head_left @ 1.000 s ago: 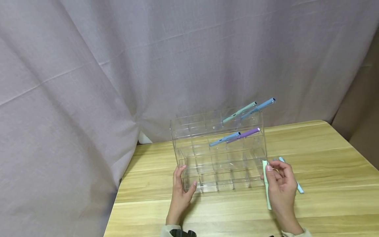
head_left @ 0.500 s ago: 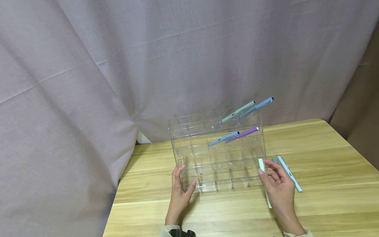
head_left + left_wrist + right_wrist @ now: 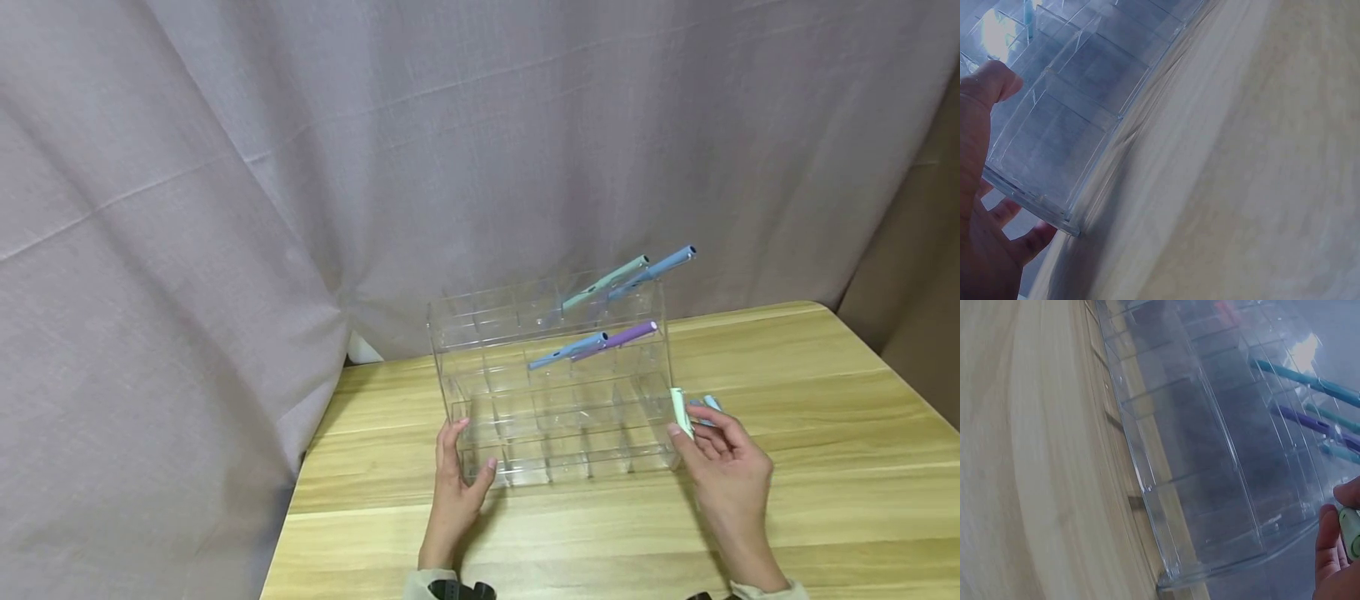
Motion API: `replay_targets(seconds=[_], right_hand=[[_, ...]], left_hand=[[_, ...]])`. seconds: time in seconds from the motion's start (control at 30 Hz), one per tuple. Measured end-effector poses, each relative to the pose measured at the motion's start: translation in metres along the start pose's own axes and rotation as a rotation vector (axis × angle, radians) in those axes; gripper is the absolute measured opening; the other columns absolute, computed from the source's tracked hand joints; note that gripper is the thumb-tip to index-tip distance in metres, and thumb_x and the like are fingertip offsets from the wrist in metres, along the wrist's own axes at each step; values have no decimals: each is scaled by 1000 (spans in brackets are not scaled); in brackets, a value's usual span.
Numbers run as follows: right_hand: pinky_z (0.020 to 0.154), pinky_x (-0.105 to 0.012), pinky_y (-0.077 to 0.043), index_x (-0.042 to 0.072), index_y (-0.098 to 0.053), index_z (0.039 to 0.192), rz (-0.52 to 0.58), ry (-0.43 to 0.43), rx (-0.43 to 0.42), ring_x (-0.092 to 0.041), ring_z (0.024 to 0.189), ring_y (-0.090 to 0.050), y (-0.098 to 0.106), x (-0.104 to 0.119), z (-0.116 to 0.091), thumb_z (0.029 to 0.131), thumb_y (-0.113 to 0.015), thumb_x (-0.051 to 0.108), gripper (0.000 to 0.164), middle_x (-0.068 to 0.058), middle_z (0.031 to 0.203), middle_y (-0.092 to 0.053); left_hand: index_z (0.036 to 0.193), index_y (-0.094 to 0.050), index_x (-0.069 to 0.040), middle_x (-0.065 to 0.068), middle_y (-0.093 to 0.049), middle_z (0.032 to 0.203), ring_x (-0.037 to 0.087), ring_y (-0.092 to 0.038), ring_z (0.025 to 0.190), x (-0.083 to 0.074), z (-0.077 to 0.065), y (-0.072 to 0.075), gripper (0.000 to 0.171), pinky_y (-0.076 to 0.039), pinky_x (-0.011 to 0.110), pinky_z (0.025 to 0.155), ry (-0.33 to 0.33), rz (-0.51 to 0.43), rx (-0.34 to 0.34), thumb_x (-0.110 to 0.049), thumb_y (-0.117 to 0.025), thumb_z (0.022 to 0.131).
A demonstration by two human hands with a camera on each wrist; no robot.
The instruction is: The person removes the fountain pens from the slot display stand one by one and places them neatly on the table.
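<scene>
A clear, tiered pen organizer (image 3: 558,457) with divided compartments stands on the table. My left hand (image 3: 459,492) grips its lower left corner, thumb over the front and fingers along the side, as the left wrist view also shows. At the organizer's right side my right hand (image 3: 726,475) pinches a light green pen (image 3: 679,408) between thumb and fingers; the pen's lower part is hidden by the hand. A green pen (image 3: 606,282) and a blue pen (image 3: 660,271) lean in the top tier. Below them, another blue pen (image 3: 567,351) and a purple pen (image 3: 622,337) slant from the middle tier.
Behind my right hand, a light blue pen (image 3: 712,402) lies on the wooden table (image 3: 840,433), mostly covered, with a darker blue one beside it. A grey curtain (image 3: 480,150) hangs behind the table.
My right hand, with the light green pen, shifts slightly left, then back right and away from the organizer, tilting the pen and covering more of the blue pens. My left hand stays put.
</scene>
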State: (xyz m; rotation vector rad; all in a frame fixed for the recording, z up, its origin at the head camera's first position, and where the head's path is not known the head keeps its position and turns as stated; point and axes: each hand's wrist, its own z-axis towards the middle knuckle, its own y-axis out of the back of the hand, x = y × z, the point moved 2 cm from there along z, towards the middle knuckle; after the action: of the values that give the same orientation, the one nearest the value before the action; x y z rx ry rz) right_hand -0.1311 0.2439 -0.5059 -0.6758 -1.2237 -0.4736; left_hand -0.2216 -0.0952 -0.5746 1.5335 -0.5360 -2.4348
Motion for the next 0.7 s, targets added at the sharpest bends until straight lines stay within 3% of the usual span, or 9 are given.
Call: replay_targets(seconds=[0.13,0.33,0.47,0.6,0.7], right_hand=[[80,-11,-62,-10,-75,119,2,-37,-51,1,83,-76,6,-1,6,83,-83,-13,37,12,105,-80],[49,-11,-52,2,-80,121,-109,-128,-92,0,61,-73,16,-4,15,86,-89,3,37,11,72,-79],[43,-12,-47,4,-79,124,-255,-102,-80,2,59,-71,25,-10,24,89,-88,10,37,20,73,-77],[46,-10,-49,7,-80,124,-408,-78,-93,9,61,-67,38,-15,34,90,-88,18,36,32,80,-71],[50,-9,-51,10,-81,124,-462,-99,-100,12,63,-66,46,-17,41,89,-89,21,38,35,86,-68]], left_hand=[[159,-37,-30,20,-21,176,58,-22,161,-1,0,0,75,-28,85,120,6,-11,7,-17,-77,97],[159,-37,-30,19,-21,176,57,-20,162,0,1,0,75,-27,85,121,7,-19,8,-16,-77,97],[159,-37,-30,18,-22,176,56,-19,163,1,2,-1,75,-27,84,121,0,-18,3,-15,-77,96],[159,-38,-27,18,-23,175,56,-19,163,1,2,-1,75,-28,84,121,-9,-18,5,-15,-77,96],[159,-38,-26,17,-23,175,56,-20,163,1,1,0,76,-28,84,121,-10,-18,2,-14,-77,96]])
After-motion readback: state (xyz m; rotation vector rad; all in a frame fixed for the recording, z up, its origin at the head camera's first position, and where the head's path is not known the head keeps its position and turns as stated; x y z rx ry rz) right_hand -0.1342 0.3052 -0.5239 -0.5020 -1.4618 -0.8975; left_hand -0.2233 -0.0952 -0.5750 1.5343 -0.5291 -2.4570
